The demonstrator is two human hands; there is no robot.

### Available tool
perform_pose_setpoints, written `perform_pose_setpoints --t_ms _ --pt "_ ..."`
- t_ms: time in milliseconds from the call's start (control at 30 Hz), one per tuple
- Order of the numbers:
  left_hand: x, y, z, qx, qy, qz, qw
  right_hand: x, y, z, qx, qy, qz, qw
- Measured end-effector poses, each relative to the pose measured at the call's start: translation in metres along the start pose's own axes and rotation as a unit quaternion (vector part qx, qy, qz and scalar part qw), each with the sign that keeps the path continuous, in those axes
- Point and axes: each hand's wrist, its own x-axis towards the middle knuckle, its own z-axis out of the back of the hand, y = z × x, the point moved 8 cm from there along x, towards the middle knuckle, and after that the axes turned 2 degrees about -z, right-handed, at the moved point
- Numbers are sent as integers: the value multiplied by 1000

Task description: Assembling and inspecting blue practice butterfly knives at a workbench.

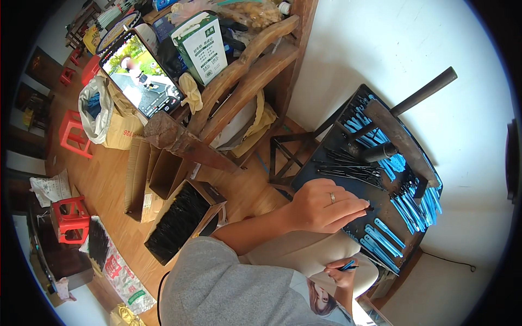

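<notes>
At the dark tabletop [311, 173]'s near edge, the left hand [329, 206] seems nearer the loose blue handles [390, 233], slanting lengthwise down-right just beyond its fingers, pinched on a black piece [370, 208]; the right hand [341, 273]'s fingers curl around a blue-and-black piece [347, 266].

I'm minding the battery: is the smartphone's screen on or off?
On: the smartphone's screen is lit, showing a bright, colourful picture with green and yellow tones.
</notes>
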Motion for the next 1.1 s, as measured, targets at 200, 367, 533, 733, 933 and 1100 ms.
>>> perform_pose_setpoints --t_ms 200,367,533,733,933,1100 --pt "1 -1 -1 -2 0 0 1000 -1 0 1 8 1 -5 1000" --pt "1 -1 -1 -2 0 -1 1000 -1 -1 2 7 -7 -21 1000" --pt "1 -1 0 3 0 -2 1000 0 0 2 -28 2 -9 1000" --pt "0 0 0 -1 -2 -3 1000 1 1 0 20 0 -5 1000" --pt "0 0 -1 -3 -1 -3 1000 1 -1 1 7 8 -6 1000" --pt "0 -1 -1 -4 2 0 1000 0 -1 1 7 -2 -7 1000"
